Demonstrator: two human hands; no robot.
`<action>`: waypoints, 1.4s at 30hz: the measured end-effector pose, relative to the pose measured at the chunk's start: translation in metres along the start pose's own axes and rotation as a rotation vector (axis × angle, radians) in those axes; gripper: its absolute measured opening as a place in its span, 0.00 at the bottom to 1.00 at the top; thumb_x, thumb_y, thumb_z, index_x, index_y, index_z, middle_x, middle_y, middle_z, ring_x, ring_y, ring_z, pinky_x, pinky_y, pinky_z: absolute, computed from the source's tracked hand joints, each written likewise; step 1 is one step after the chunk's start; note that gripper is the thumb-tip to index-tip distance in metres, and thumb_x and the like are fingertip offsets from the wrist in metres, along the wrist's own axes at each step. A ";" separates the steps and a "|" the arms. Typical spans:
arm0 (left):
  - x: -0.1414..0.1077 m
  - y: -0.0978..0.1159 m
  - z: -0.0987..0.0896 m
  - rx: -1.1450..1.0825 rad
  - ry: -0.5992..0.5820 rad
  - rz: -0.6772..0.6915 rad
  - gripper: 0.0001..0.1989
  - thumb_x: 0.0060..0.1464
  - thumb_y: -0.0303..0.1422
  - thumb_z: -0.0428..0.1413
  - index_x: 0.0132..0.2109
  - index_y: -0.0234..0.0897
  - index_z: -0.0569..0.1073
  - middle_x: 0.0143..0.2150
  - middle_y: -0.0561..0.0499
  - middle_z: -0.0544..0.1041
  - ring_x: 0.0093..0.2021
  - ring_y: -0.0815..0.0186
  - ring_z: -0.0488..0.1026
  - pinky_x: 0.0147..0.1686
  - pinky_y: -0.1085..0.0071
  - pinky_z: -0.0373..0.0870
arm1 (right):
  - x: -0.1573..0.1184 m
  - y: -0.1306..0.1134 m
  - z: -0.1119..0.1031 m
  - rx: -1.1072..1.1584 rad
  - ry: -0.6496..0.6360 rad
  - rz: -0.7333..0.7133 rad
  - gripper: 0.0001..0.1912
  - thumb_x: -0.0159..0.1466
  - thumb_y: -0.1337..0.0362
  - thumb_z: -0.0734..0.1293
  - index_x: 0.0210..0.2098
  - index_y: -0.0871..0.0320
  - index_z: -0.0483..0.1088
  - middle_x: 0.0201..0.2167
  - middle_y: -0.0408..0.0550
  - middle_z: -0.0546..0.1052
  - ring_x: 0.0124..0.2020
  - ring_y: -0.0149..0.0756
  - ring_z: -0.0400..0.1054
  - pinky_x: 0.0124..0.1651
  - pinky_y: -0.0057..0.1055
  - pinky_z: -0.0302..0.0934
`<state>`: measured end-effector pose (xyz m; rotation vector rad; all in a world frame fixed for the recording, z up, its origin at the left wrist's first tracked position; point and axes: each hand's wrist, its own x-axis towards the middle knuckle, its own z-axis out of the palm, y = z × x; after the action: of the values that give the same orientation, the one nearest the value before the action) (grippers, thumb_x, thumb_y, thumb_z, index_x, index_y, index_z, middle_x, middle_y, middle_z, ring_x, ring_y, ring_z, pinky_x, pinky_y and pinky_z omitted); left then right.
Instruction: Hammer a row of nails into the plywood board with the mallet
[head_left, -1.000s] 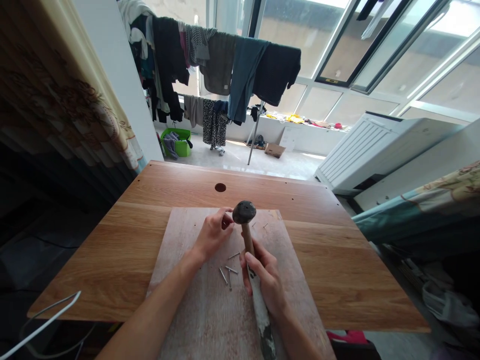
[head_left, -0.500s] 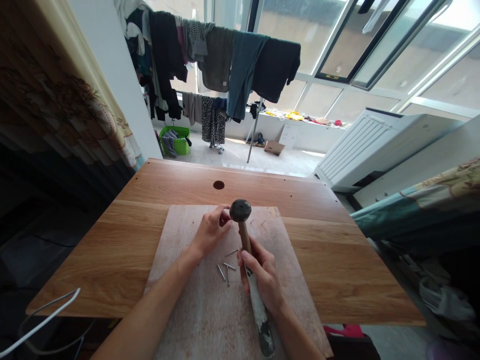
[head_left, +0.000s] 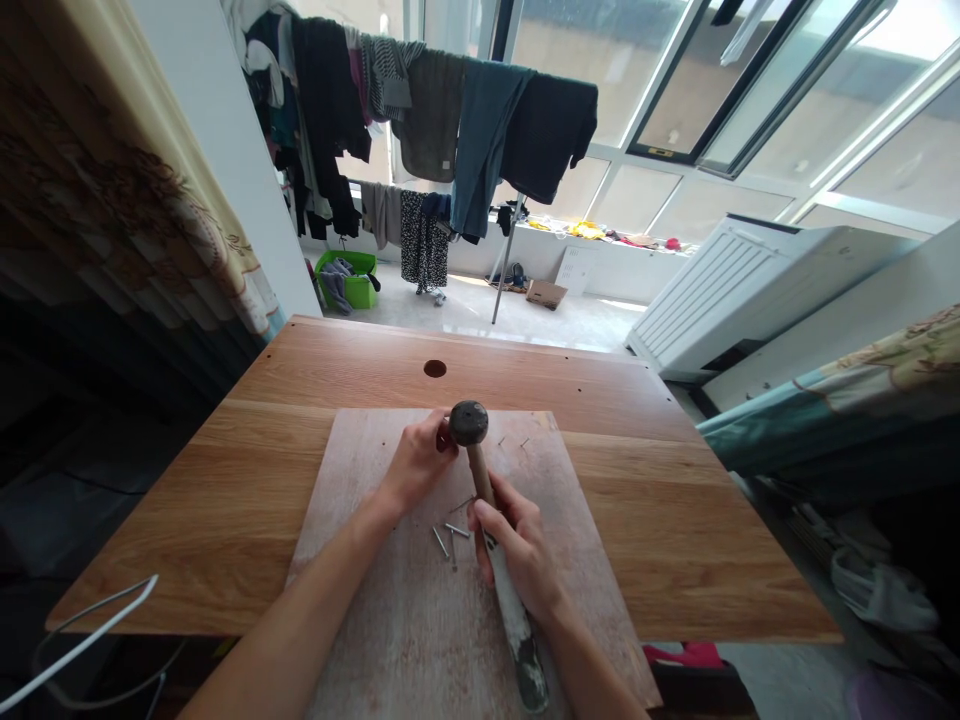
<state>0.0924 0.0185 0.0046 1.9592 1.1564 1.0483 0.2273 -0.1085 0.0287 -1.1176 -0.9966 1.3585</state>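
My right hand (head_left: 519, 545) is wrapped round the handle of a hammer (head_left: 469, 424), whose dark round head is uppermost. That head is over the fingertips of my left hand (head_left: 415, 458), near the far edge of a pale wooden board (head_left: 405, 630). The left thumb and fingers are pinched together, and the hammer head hides what is between them. Several loose nails (head_left: 440, 542) lie on the board between my forearms. Two thin nails (head_left: 524, 442) stick up from the board to the right of the hammer head.
Under the board is a brown wooden table (head_left: 675, 540) with a round hole (head_left: 435, 369) near its far edge. A white cable (head_left: 112, 630) hangs at the lower left. Beyond the table are a clothes rack with laundry (head_left: 487, 130) and a green basket (head_left: 360, 290).
The hammer head has shifted slightly left and now covers more of my left fingertips. My left hand has kept its place on the board. The whole view has drifted slightly.
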 end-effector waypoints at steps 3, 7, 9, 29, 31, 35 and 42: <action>0.000 0.001 -0.001 -0.002 -0.004 0.002 0.17 0.49 0.20 0.56 0.46 0.39 0.75 0.29 0.58 0.78 0.27 0.70 0.73 0.31 0.76 0.68 | 0.000 -0.001 -0.001 0.001 0.009 0.010 0.22 0.68 0.53 0.68 0.58 0.55 0.72 0.28 0.38 0.73 0.11 0.23 0.61 0.13 0.22 0.51; 0.000 0.001 0.000 0.009 -0.006 -0.001 0.16 0.50 0.20 0.56 0.45 0.39 0.75 0.30 0.57 0.79 0.28 0.69 0.74 0.32 0.75 0.70 | 0.000 0.000 0.000 0.003 0.002 0.013 0.22 0.67 0.53 0.69 0.57 0.55 0.72 0.28 0.38 0.73 0.11 0.23 0.61 0.13 0.22 0.51; 0.000 -0.001 0.002 -0.017 -0.016 0.002 0.16 0.52 0.22 0.57 0.47 0.39 0.74 0.32 0.56 0.80 0.29 0.69 0.75 0.34 0.74 0.72 | 0.000 -0.001 0.000 0.014 0.064 -0.035 0.22 0.67 0.53 0.69 0.57 0.55 0.72 0.28 0.38 0.73 0.11 0.23 0.61 0.13 0.22 0.52; -0.006 0.013 -0.014 0.105 -0.039 0.110 0.06 0.55 0.27 0.55 0.41 0.38 0.72 0.37 0.52 0.73 0.33 0.68 0.73 0.36 0.70 0.71 | -0.006 0.001 -0.058 -0.008 0.515 0.009 0.16 0.60 0.49 0.71 0.34 0.56 0.69 0.14 0.35 0.68 0.09 0.25 0.53 0.11 0.21 0.49; -0.014 0.025 -0.024 0.203 -0.195 0.138 0.05 0.56 0.26 0.54 0.40 0.39 0.72 0.34 0.52 0.74 0.33 0.67 0.73 0.36 0.70 0.70 | -0.006 0.001 -0.059 0.001 0.517 0.007 0.16 0.60 0.50 0.71 0.34 0.55 0.69 0.14 0.35 0.68 0.09 0.25 0.53 0.11 0.21 0.49; -0.032 0.048 -0.028 0.504 -0.508 0.221 0.04 0.55 0.25 0.55 0.38 0.38 0.72 0.37 0.48 0.77 0.37 0.60 0.75 0.37 0.67 0.70 | -0.007 0.000 -0.057 -0.024 0.509 0.025 0.17 0.60 0.48 0.71 0.34 0.55 0.69 0.11 0.34 0.66 0.09 0.26 0.53 0.11 0.22 0.48; -0.040 0.062 -0.008 0.686 -0.583 0.322 0.09 0.54 0.18 0.53 0.40 0.34 0.73 0.36 0.42 0.79 0.37 0.56 0.77 0.37 0.63 0.71 | -0.007 -0.006 -0.052 -0.044 0.512 0.026 0.17 0.60 0.48 0.70 0.32 0.55 0.68 0.10 0.36 0.66 0.08 0.26 0.53 0.11 0.21 0.46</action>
<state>0.0984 -0.0427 0.0465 2.7956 0.9416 0.1432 0.2795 -0.1162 0.0244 -1.4218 -0.6388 0.9954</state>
